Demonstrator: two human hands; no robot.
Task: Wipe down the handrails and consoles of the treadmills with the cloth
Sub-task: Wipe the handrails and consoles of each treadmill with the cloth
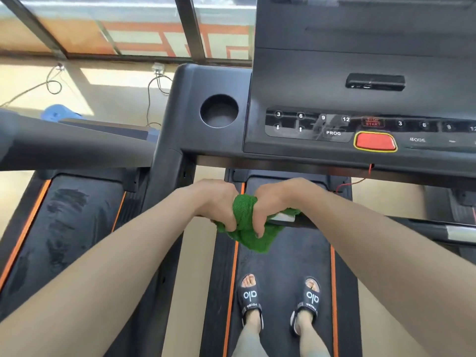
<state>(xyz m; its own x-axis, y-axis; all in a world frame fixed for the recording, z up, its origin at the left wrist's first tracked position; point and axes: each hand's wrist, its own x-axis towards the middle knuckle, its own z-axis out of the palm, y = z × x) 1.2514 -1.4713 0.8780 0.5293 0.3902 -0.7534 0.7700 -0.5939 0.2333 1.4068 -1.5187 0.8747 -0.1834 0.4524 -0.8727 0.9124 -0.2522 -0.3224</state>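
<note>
Left hand and right hand, both fists clenched around nubby green cloth bunched over slim black handrail, near glossy console.

a gym – two treadmills side by side, button console, big windows.

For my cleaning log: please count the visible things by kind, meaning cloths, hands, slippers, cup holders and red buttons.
Green cloth: 1
Hands: 2, left hand, right hand
Slippers: 2
Cup holder: 1
Red button: 1
Total: 7
</note>
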